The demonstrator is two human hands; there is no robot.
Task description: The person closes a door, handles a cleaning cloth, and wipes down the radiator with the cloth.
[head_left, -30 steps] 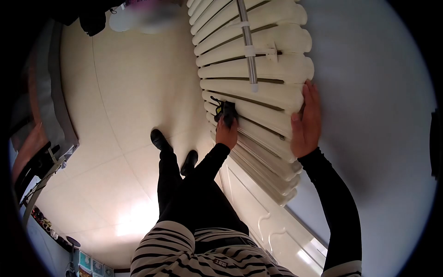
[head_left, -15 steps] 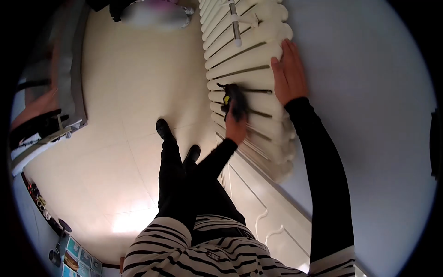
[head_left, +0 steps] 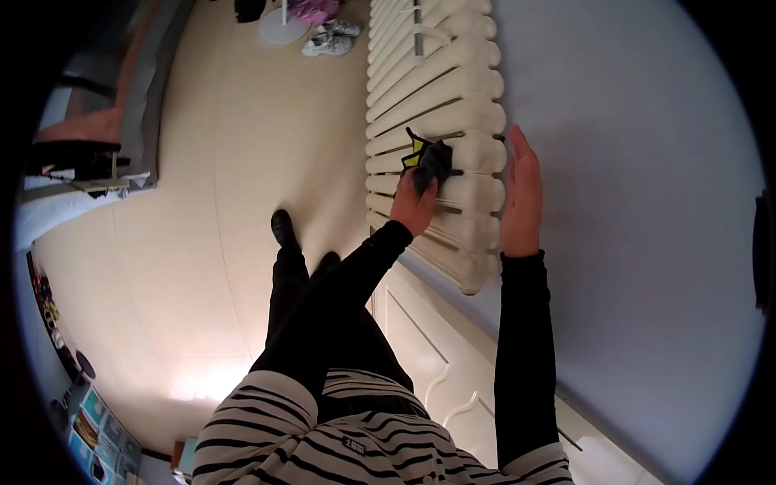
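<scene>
My left hand (head_left: 414, 206) is closed around a dark grey cloth (head_left: 433, 164) with black-edged yellow patches. The cloth lies against the fins of a cream column radiator (head_left: 465, 192), near its closer end. My right hand (head_left: 523, 194) is beside the radiator's wall-side edge, fingers stretched out and thumb side up, holding nothing. It is next to the pale wall (head_left: 638, 242); whether the palm touches the wall or the radiator, I cannot tell.
A metal-coloured rod (head_left: 418, 36) is fastened on the radiator's far part. White panelled woodwork (head_left: 412, 323) runs below it. Grey-and-white shoes (head_left: 330, 40) and a round white base (head_left: 283, 27) stand on the beige floor (head_left: 218, 145). Furniture with grey fabric (head_left: 145, 113) is at left.
My right hand has come back toward me along the radiator edge and turned edge-on. My left hand has shifted the cloth slightly toward the wall side. The view has tilted a little.
</scene>
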